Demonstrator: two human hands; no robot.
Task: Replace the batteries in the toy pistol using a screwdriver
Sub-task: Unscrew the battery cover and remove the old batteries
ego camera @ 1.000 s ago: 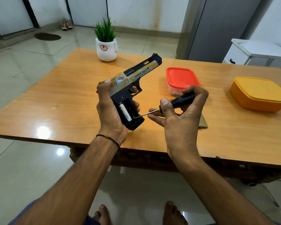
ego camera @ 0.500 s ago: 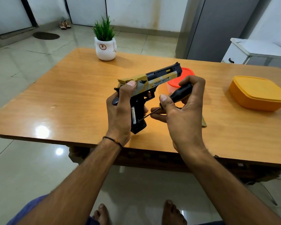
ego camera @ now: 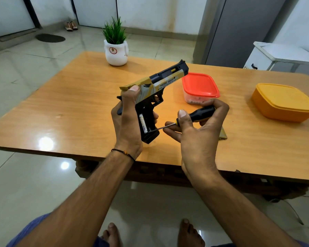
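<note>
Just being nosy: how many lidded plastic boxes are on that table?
2. The red-lidded box sits just beyond the right hand; the yellow box stands further right. No others show, though the toy pistol might hide one.

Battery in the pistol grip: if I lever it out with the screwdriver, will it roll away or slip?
Probably rolls: the battery in the toy pistol is a smooth cylinder, and the table below looks glossy. It may pop free suddenly, since the screwdriver tip sits near its lower end. Rigid, so unlikely to bend.
</note>
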